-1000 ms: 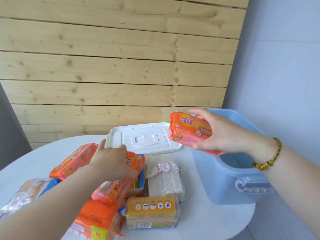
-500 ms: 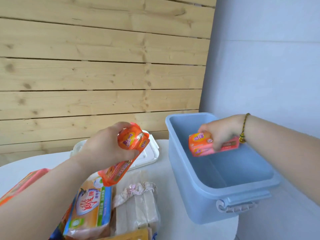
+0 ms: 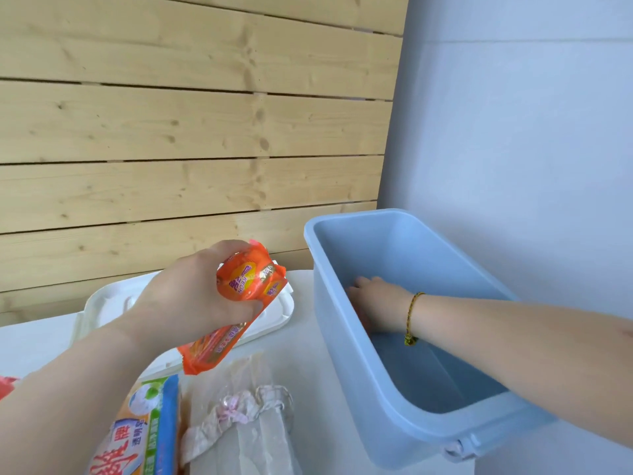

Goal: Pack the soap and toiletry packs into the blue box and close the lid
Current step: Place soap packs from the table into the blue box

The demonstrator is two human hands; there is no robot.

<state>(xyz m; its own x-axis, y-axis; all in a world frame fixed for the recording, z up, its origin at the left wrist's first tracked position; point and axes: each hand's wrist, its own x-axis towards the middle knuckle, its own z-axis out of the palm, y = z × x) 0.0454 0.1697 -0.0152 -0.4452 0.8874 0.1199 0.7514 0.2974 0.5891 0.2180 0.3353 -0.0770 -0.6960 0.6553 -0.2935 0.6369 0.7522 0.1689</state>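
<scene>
Lower now than half a second ago, the right hand [image 3: 375,303] has sunk deep inside the blue box [image 3: 404,426], down by the left wall near the far end, and the orange pack it carried is no longer visible. Whether that hand has let go or is gripping the pack cannot be told, since the box wall hides its palm and fingers.

Left of the box and above the table, the left hand [image 3: 191,303] is closed around a second orange soap pack [image 3: 250,279], which hangs tilted, its lower end drooping toward the white lid [image 3: 106,306]. That lid lies flat on the table, just left of the box and apart from it.

Nearer the camera, left of the box, a green-and-blue soap pack [image 3: 150,419] and a clear-wrapped pack [image 3: 239,426] with a pink tie wait on the table [image 3: 308,365].

I judge the glossy wrapper could slip from the one-handed hold as it crosses the rim. The two hands could also crowd each other at the box's narrow mouth if the left moves in before the right is out.

Both table packs are cut off at the bottom edge, and the box floor under the right wrist is out of sight.
</scene>
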